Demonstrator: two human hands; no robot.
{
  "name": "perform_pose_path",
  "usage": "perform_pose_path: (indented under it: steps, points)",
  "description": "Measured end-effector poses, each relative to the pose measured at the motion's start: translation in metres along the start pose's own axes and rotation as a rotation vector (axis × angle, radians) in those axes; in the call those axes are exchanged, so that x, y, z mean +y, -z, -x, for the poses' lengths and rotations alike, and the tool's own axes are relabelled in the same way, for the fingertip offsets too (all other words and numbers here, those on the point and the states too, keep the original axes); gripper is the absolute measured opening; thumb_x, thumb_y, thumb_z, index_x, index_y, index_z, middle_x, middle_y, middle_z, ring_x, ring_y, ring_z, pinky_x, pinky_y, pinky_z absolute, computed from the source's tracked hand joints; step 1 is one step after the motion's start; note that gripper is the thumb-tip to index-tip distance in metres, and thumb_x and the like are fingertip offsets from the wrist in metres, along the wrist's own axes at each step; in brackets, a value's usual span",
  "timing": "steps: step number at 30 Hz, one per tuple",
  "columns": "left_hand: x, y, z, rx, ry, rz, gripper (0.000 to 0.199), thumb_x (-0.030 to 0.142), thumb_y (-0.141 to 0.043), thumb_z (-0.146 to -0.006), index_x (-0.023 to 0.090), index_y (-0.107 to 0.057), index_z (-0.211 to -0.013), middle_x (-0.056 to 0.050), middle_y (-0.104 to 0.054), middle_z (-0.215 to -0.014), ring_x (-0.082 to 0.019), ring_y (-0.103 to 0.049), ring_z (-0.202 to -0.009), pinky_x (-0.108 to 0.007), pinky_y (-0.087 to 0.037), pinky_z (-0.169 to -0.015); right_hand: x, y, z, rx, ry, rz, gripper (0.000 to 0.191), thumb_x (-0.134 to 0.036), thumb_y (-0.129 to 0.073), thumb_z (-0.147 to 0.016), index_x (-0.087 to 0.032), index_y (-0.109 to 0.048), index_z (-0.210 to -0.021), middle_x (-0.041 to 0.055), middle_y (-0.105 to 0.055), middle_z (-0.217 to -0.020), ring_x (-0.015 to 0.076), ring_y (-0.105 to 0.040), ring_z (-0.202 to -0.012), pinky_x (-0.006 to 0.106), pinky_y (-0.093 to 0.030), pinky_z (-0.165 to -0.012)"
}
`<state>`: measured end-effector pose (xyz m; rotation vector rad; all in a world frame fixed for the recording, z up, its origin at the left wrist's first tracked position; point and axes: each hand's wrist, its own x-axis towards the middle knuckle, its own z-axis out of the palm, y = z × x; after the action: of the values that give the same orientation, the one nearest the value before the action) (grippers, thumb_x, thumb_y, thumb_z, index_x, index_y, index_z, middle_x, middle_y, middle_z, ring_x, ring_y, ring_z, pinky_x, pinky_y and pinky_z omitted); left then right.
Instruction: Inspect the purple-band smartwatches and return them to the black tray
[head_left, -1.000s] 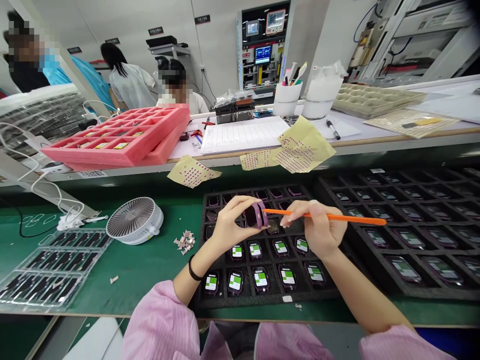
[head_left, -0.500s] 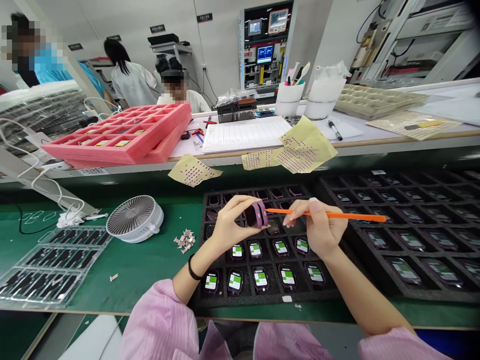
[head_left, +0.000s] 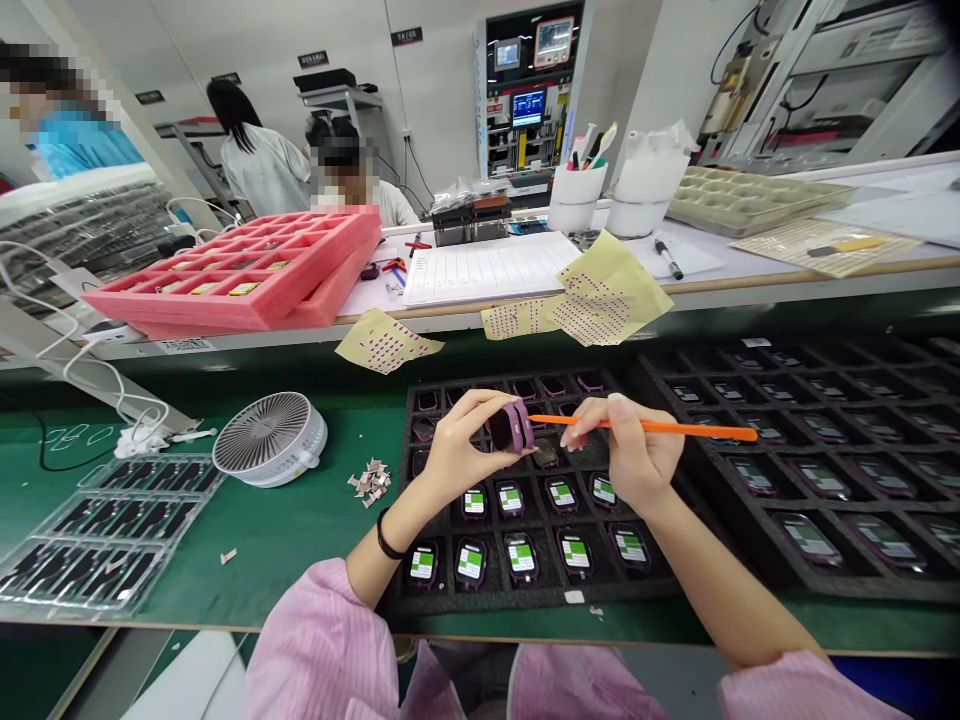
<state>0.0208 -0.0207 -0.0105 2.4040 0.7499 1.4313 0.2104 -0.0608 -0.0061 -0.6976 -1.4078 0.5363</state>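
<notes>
Left hand (head_left: 454,450) grips a purple smartwatch (head_left: 512,427) — dark face turned left.

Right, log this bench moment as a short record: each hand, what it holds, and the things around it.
Left hand: holds a purple wearable device
Right hand: holds an orange stick, tip at the device's edge
Under the hands: black foam tray of devices with green-and-white screens
To the right: second black foam tray
To the left: desk fan, scrap pile, clear plastic tray
</notes>
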Motion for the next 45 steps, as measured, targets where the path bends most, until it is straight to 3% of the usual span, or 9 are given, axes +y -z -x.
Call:
perform_pose_path:
  steps: [4,10,14,19,25,30,36,41,45]
  points:
    - [-0.001,0.004,0.000,-0.044,0.052,-0.033,0.045,0.027,-0.077,-0.073,0.019,-0.062,-0.114,-0.008,-0.065,-0.107,-0.020,-0.064,-0.099,-0.035,-0.054,-0.088,-0.003,-0.003,-0.005,0.046,-0.069,0.017,0.037,-0.042,-0.042,-0.098,-0.021,-0.064,-0.077,0.0014,-0.069,-0.064,0.0157,-0.066,-0.057,0.031,-0.054,-0.059]
    - [-0.008,0.003,0.006,-0.151,0.123,-0.250,0.045,0.009,-0.064,-0.077,0.020,-0.055,-0.120,-0.008,-0.059,-0.114,-0.022,-0.062,-0.105,-0.037,-0.054,-0.091,0.020,-0.027,-0.010,-0.139,-0.566,-0.218,0.037,-0.046,-0.074,-0.075,-0.022,-0.045,-0.076,0.0029,-0.069,-0.098,0.0185,-0.068,-0.088,0.035,-0.058,-0.078]
    - [-0.007,0.002,0.011,-0.272,0.152,-0.317,0.057,0.002,-0.059,-0.075,0.020,-0.048,-0.127,-0.010,-0.057,-0.120,-0.025,-0.058,-0.113,-0.042,-0.051,-0.097,0.040,-0.039,-0.001,-0.197,-0.824,-0.381,0.054,-0.038,-0.087,-0.057,-0.022,-0.037,-0.069,-0.0059,-0.061,-0.077,0.0129,-0.065,-0.072,0.030,-0.058,-0.070]
    - [0.002,0.007,0.008,-0.343,0.216,-0.216,0.055,0.004,-0.059,-0.075,0.021,-0.048,-0.126,-0.008,-0.061,-0.115,-0.023,-0.060,-0.108,-0.038,-0.052,-0.093,0.040,-0.039,0.007,-0.200,-0.964,-0.541,0.053,-0.036,-0.086,-0.059,-0.021,-0.035,-0.067,-0.0053,-0.059,-0.076,0.0144,-0.067,-0.074,0.035,-0.062,-0.069]
    - [-0.009,0.032,0.014,-0.363,0.334,-0.344,0.043,0.017,-0.065,-0.077,0.021,-0.052,-0.118,-0.006,-0.062,-0.113,-0.022,-0.062,-0.102,-0.034,-0.052,-0.087,0.050,0.000,0.011,-0.152,-0.879,-0.392,0.057,-0.044,-0.083,-0.062,-0.023,-0.031,-0.067,-0.0028,-0.064,-0.074,0.0181,-0.070,-0.072,0.044,-0.060,-0.078]
    - [-0.065,0.071,0.037,-0.409,0.634,-0.669,0.035,0.026,-0.063,-0.081,0.018,-0.053,-0.113,-0.009,-0.061,-0.112,-0.026,-0.061,-0.103,-0.035,-0.050,-0.084,0.089,0.059,0.021,-0.076,-0.693,0.202,0.058,-0.062,-0.075,-0.059,-0.026,-0.031,-0.063,-0.0083,-0.047,-0.052,0.0155,-0.056,-0.051,0.034,-0.054,-0.053]
    - [-0.123,0.093,0.070,-0.530,0.898,-0.849,0.035,0.027,-0.059,-0.084,0.016,-0.050,-0.116,-0.013,-0.059,-0.117,-0.030,-0.053,-0.114,-0.035,-0.048,-0.087,0.102,0.075,0.025,-0.281,-0.676,0.801,0.037,-0.033,-0.066,-0.072,-0.026,-0.032,-0.059,-0.0077,-0.040,-0.045,0.0134,-0.042,-0.046,0.028,-0.036,-0.053]
    - [-0.101,0.087,0.073,-0.489,0.795,-0.844,0.034,0.030,-0.057,-0.086,0.012,-0.054,-0.115,-0.016,-0.059,-0.117,-0.032,-0.053,-0.113,-0.040,-0.046,-0.090,0.064,0.064,0.027,-0.324,-0.530,0.943,0.027,-0.033,-0.055,-0.083,-0.025,-0.037,-0.065,-0.0009,-0.053,-0.057,0.0181,-0.052,-0.052,0.030,-0.037,-0.057]
    - [-0.046,0.060,0.065,-0.620,0.575,-0.425,0.021,0.037,-0.055,-0.088,0.018,-0.061,-0.094,-0.007,-0.064,-0.101,-0.023,-0.061,-0.097,-0.034,-0.049,-0.088,0.038,0.033,0.046,-0.515,-0.522,0.605,0.028,-0.044,-0.045,-0.091,-0.022,-0.052,-0.074,0.0030,-0.066,-0.070,0.0198,-0.063,-0.066,0.032,-0.047,-0.067]
